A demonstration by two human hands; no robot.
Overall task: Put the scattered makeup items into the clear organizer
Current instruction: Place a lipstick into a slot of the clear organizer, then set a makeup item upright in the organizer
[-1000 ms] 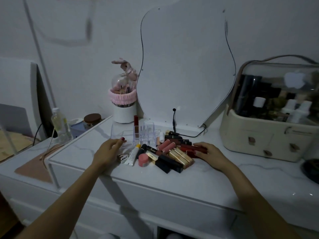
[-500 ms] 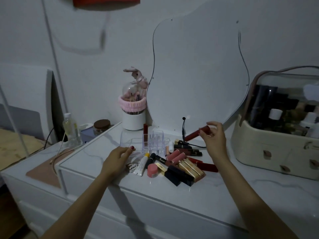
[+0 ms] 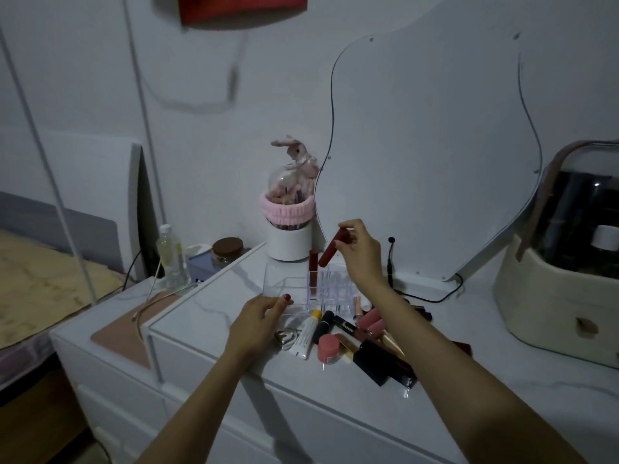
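The clear organizer (image 3: 284,286) stands on the white dresser top, with one dark red lipstick tube (image 3: 313,272) upright in a slot. My right hand (image 3: 360,254) pinches a second red lipstick tube (image 3: 331,252) by its top, tilted, just above the organizer's slots. My left hand (image 3: 259,318) rests against the organizer's front left edge. In front of the organizer lies a pile of scattered makeup: a white tube (image 3: 306,334), a round pink pot (image 3: 328,348), pink lipsticks (image 3: 370,321), black cases (image 3: 385,361) and a gold tube.
A wavy mirror (image 3: 428,145) leans at the back with a black cable (image 3: 392,262). A white brush cup with a pink band (image 3: 289,229) stands behind the organizer. A cream cosmetics case (image 3: 552,296) sits at right; a bottle (image 3: 169,252) and jar (image 3: 227,252) at left.
My right hand picked a red lipstick out of the pile, lifted it and carried it left to above the organizer's slots. The left hand stayed at the organizer.
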